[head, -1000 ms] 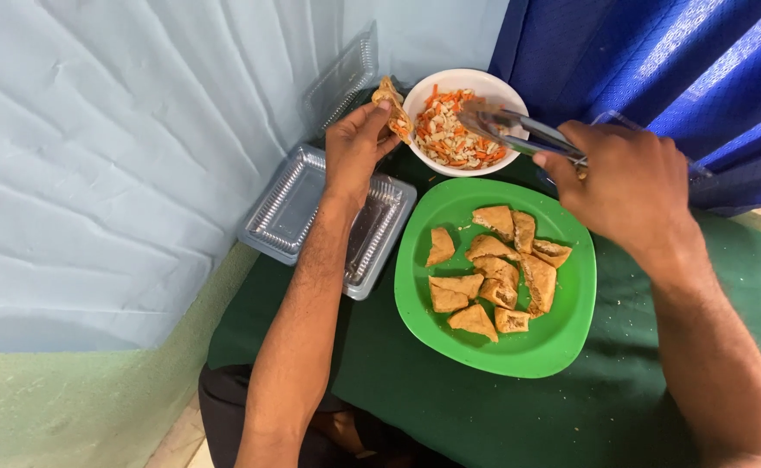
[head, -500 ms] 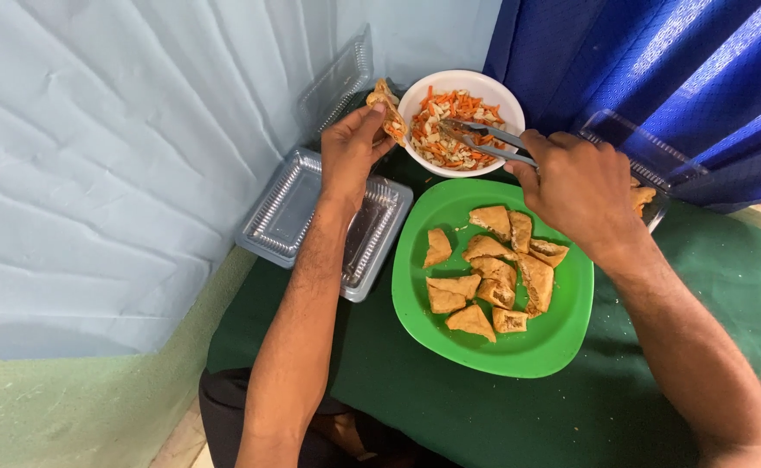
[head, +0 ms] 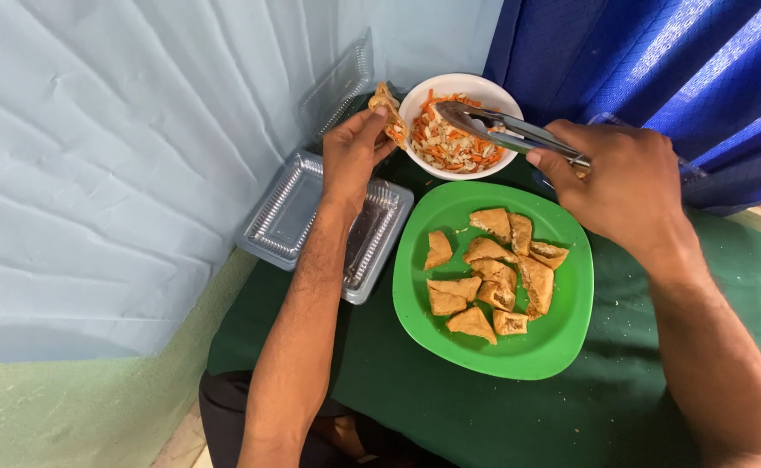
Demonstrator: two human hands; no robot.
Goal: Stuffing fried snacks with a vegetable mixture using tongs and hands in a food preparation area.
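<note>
1. The left hand (head: 352,154) is pinching a fried tofu pocket (head: 390,115) between thumb and fingertips, holding it upright just beside the left rim of the white bowl (head: 415,100).
2. The right hand (head: 618,186) is gripping metal tongs (head: 506,130) near their hinge end; the tong arms are reaching left over the bowl, and their tips are sitting close together above the filling.
3. The bowl is holding a shredded mix of orange carrot and pale vegetable strips (head: 450,143), and it is standing on the green cloth (head: 450,407) at the far edge, touching or nearly touching the plate below it.
4. A green plate (head: 562,334) is lying in front of the bowl, between the two forearms, and is carrying a cluster of golden-brown fried tofu pieces (head: 488,273), mostly triangular, some overlapping.
5. A clear plastic clamshell container (head: 289,212) is lying open to the left of the plate, partly under the left forearm, with its lid (head: 337,82) leaning against the pale blue wall (head: 120,173).
6. A blue curtain (head: 657,61) is hanging behind the right hand, filling the upper right corner.
</note>
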